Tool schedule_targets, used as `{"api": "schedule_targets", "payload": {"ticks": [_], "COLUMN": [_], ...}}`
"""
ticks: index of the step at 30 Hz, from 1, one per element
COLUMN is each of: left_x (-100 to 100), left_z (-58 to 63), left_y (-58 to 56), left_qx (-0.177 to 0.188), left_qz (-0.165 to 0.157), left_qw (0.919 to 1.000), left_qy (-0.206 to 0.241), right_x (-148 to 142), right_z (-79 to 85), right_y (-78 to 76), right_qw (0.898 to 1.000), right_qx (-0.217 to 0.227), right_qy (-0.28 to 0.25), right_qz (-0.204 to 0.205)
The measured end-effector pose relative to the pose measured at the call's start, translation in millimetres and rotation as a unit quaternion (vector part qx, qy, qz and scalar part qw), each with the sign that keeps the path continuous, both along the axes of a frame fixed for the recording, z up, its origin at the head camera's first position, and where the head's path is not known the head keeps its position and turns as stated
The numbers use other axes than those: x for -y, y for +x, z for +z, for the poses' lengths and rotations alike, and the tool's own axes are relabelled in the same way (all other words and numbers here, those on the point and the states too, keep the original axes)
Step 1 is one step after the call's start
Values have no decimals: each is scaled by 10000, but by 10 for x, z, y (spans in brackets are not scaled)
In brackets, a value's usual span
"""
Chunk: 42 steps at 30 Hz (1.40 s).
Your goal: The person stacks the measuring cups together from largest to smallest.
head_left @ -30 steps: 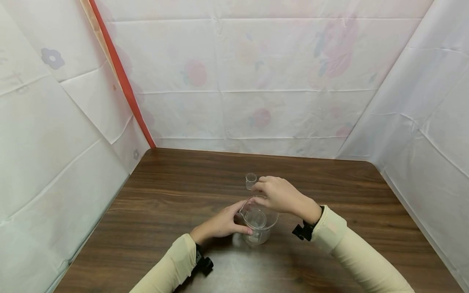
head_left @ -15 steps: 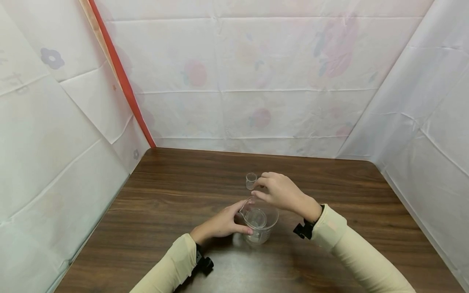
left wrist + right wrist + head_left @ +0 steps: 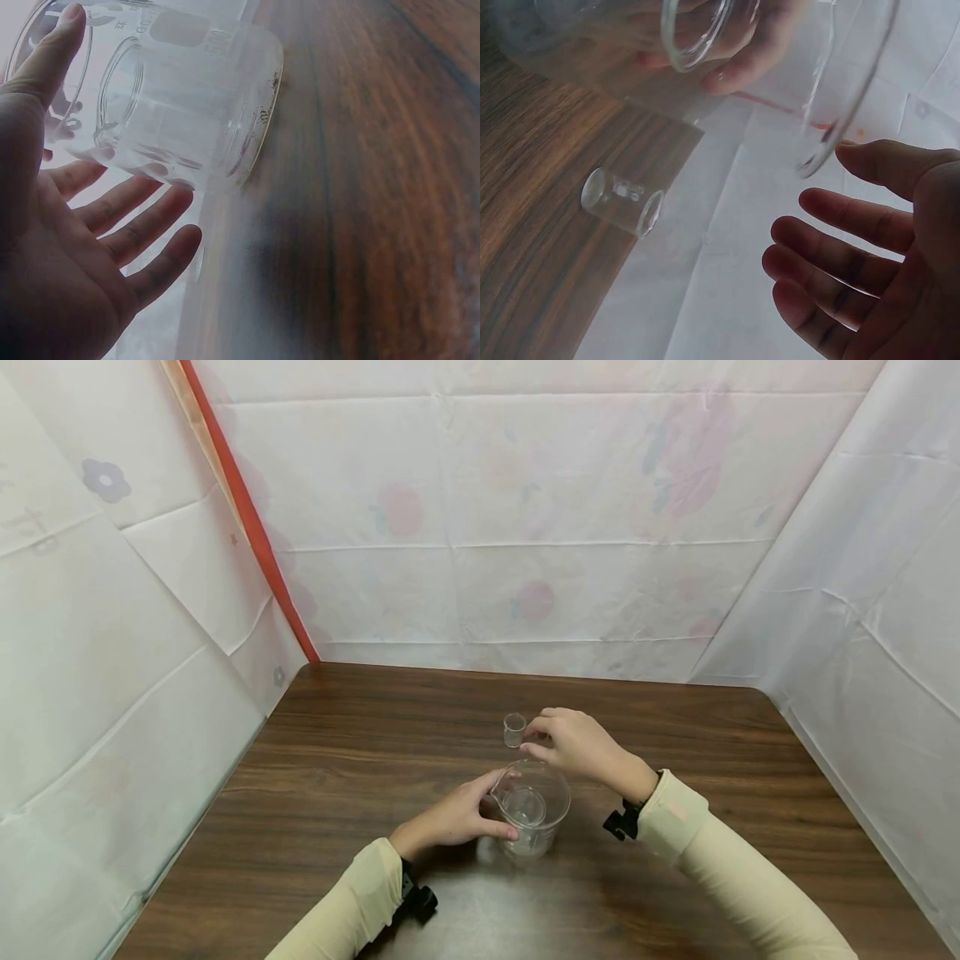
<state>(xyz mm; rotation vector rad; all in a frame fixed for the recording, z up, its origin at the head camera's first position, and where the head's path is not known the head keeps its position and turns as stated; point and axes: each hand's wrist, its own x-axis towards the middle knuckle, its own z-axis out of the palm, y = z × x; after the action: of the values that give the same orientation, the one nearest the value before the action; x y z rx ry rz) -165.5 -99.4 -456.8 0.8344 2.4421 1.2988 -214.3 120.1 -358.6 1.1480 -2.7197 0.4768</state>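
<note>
A large clear glass beaker (image 3: pixel 553 822) stands upright on the table, with a smaller beaker (image 3: pixel 525 808) nested inside it. My left hand (image 3: pixel 452 815) holds the large beaker from the left, thumb on its near side and fingers round the far side. In the left wrist view, printed markings show on the large beaker (image 3: pixel 217 82). Just behind it stands a tiny glass beaker (image 3: pixel 514 732). Beside this tiny beaker, over the large one's back rim, hovers my right hand (image 3: pixel 576 745). The right wrist view shows its fingers loosely bent, holding nothing, apart from the tiny beaker (image 3: pixel 621 201).
The brown wood-grain table (image 3: pixel 360 735) has rounded back corners. White printed sheets (image 3: pixel 480 527) hang along the back and both sides. A red strip (image 3: pixel 247 510) runs down the back left corner.
My right hand has drawn back from inside the large beaker's rim, rising slightly toward the back and right. The left hand and all beakers stay in place.
</note>
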Motion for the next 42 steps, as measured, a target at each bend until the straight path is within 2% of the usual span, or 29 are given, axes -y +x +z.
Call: {"api": "schedule_targets", "payload": {"ticks": [4, 14, 21, 27, 36, 42], "left_x": [-4, -3, -3, 0, 0, -7], "left_z": [1, -6, -3, 7, -9, 7], "left_y": [-1, 14, 17, 11, 14, 12], "left_qx": [9, -98, -61, -69, -77, -84], "left_qz": [34, 84, 104, 46, 61, 48], "left_qw": [10000, 9999, 9999, 10000, 9999, 10000], "left_qy": [-9, -42, -38, -15, -83, -25], "right_x": [-13, -29, -5, -1, -14, -9], "right_z": [-39, -80, -118, -157, -274, -339], "right_y": [-59, -188, -273, -348, -448, -511], "right_qw": [9998, 9985, 9964, 9949, 9905, 9890], "right_qx": [133, 461, 758, 844, 1241, 1313], "right_qy": [-54, -281, -226, -283, -235, -278], "right_qz": [-140, -108, -312, -474, -550, -629]}}
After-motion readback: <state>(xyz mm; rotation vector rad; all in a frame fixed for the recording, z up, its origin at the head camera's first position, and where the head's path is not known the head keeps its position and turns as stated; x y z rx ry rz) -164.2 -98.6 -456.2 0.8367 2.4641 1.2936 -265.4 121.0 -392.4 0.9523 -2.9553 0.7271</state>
